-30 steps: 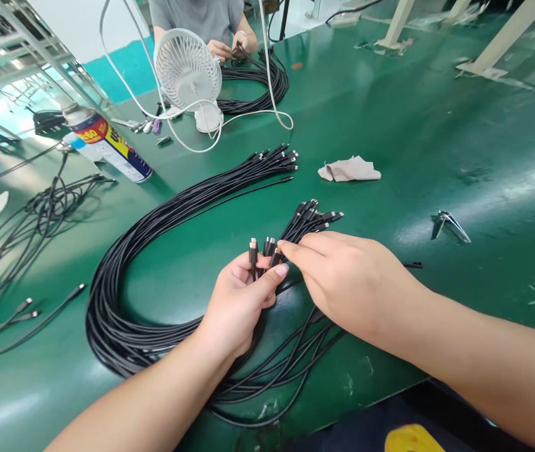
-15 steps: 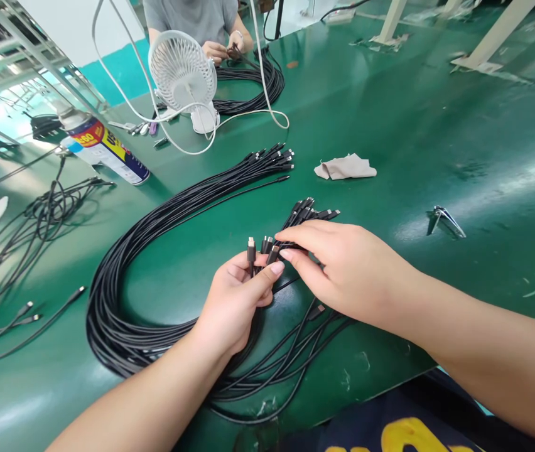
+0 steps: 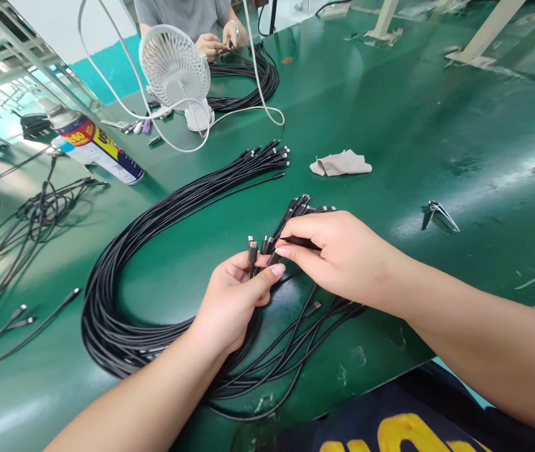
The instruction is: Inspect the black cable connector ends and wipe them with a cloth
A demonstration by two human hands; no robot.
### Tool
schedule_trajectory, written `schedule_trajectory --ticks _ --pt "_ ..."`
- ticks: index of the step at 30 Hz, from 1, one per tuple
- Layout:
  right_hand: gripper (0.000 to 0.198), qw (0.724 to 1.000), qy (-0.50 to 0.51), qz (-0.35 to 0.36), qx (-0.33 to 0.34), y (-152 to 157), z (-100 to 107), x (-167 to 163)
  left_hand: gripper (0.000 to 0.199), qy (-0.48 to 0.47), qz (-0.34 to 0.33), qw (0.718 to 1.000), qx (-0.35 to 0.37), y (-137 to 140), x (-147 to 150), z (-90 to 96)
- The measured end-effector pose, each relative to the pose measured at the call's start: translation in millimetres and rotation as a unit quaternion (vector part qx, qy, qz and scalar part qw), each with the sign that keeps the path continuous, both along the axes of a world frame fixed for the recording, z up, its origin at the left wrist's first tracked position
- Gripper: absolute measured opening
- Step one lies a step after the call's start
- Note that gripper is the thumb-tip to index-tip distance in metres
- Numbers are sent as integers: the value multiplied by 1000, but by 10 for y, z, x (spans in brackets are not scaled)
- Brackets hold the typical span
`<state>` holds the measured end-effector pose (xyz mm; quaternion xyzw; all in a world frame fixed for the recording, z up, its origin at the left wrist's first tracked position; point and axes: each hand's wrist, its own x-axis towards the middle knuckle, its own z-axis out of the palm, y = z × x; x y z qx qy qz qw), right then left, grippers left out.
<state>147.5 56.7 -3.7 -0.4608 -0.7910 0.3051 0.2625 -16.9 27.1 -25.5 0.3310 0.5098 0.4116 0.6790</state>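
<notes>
Black cable bundle point(image 3: 100, 295) loops near the tabletop's point(image 3: 413, 157) front edge. Left hand point(image 3: 232, 295) grips several plugs point(image 3: 253, 252), right hand point(image 3: 347, 263) pinches a slim dark item point(image 3: 301, 242) beside them, can't tell what. Looks like plug-by-plug work; next move needs steady left grip.

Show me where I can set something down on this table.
Free: the green table between the pale cloth and silver clipper, and back to the pale posts; a smaller patch within the curved black cable bundle. Crowded: the left, with loose cables, can and fan, and around the left hand and right hand.
</notes>
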Motion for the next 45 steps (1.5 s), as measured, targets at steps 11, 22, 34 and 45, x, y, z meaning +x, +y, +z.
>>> schedule_trajectory --ticks 11,22,34,45 --pt "18 999 10 -9 46 -11 10 29 23 8 -6 1000 4 4 -14 -22" --pt "17 998 -2 -51 -21 55 -11 21 22 3 -8 1000 10 3 -22 -27" --pt "22 982 -140 4 127 30 -70 -9 19 5 -43 999 21 -4 -50 -68" --pt "7 993 -28 -52 104 129 -91 111 22 -8 -48 999 15 -9 -57 -59"
